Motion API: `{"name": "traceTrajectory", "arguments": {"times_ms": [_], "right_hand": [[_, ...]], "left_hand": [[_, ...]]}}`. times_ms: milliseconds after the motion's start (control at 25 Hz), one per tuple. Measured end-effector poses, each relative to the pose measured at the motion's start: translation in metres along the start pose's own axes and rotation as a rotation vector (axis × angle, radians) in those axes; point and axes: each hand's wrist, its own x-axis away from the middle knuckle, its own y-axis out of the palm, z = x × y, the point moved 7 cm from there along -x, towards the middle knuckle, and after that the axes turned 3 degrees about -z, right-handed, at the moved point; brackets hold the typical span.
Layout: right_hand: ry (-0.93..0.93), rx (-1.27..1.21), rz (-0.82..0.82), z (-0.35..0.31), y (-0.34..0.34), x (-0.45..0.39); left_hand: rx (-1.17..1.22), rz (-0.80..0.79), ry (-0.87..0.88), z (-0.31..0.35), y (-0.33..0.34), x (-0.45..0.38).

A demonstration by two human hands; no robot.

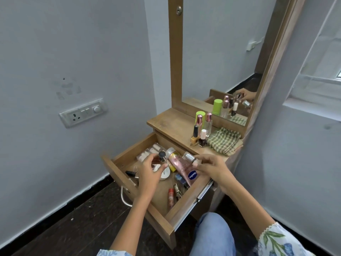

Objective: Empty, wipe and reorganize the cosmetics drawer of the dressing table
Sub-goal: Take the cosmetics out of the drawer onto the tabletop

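The wooden drawer [129, 154] of the dressing table stands pulled open and holds several cosmetics: a pink tube [180, 163], a blue Vaseline tin [192, 175], a white round compact [164, 174], a red stick [170, 197]. My left hand [150, 171] reaches into the drawer and its fingers close round a small dark-capped bottle [162, 156]. My right hand [212, 167] pinches a small silver-capped bottle [189, 156] at the drawer's right edge. On the tabletop [171, 124] stand a green stick [200, 115], two pink-capped bottles [208, 124] and two nail polishes [198, 138].
A green checked cloth [224, 140] lies folded on the tabletop's right side. The mirror [221, 52] rises behind it. A switch plate [83, 112] is on the left wall. My knee in jeans [212, 235] sits below the drawer's right corner; dark floor lies to the left.
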Motion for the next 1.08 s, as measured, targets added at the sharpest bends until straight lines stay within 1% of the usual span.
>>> {"name": "traceTrajectory", "arguments": {"times_ms": [80,120,200,280,440,560,800,1080], "right_hand": [[-0.147,0.195,0.213,-0.021,-0.027,0.002],[-0.201,0.253,0.298,-0.030,-0.036,0.003],[-0.254,0.289,0.412,-0.041,-0.050,0.000],[-0.267,0.365,0.489,-0.045,-0.056,-0.007],[-0.306,0.505,0.525,-0.043,-0.052,-0.021],[-0.284,0.577,0.565,-0.039,-0.054,-0.025],[-0.265,0.552,0.547,-0.030,-0.056,-0.023],[-0.310,0.506,0.571,-0.023,-0.052,-0.020]], "left_hand": [[0.039,-0.019,0.017,0.017,0.016,-0.001],[0.046,-0.016,0.032,0.027,0.024,-0.004],[0.065,-0.013,0.069,0.047,0.039,-0.010],[0.086,-0.015,0.083,0.061,0.054,-0.018],[0.094,0.004,0.055,0.065,0.079,-0.029],[0.112,-0.015,0.044,0.065,0.092,-0.035],[0.119,0.024,0.057,0.066,0.109,-0.035],[0.015,0.082,0.063,0.064,0.108,-0.027]]}}
